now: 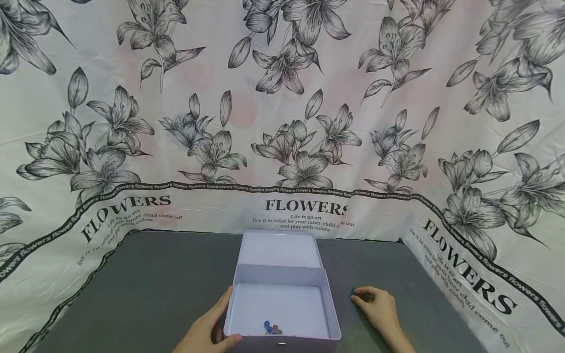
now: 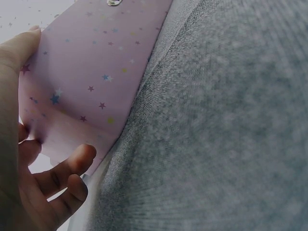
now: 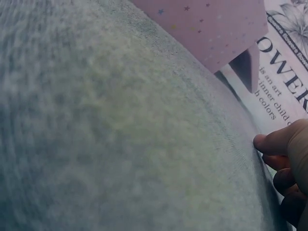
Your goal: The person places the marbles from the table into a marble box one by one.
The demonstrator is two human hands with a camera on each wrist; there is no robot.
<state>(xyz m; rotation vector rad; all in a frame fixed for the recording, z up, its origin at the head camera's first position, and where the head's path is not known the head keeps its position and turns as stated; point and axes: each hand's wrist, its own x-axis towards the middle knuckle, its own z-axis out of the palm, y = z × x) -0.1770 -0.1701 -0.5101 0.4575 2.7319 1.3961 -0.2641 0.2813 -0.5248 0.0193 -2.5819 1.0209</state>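
A lidded box (image 1: 282,309), pale inside, stands with its lid (image 1: 280,249) folded back. Small stars dot its pink outer wall (image 2: 91,62) in the left wrist view. My left hand (image 1: 209,323) grips the box's near left corner, thumb over the front rim and fingers along the side. Several small round beads (image 1: 267,324), blue and reddish, lie inside near the front wall. To the right of the box, my right hand (image 1: 377,309) pinches a small blue bead (image 1: 352,292) between thumb and forefinger, just above the tabletop. In the right wrist view the bead is hidden.
A dark grey tabletop (image 1: 154,289) lies under the box and hands. Behind and at both sides hangs a white cloth (image 1: 212,211) printed with lilies and lettering. A metal clasp (image 1: 281,343) sits on the box's front.
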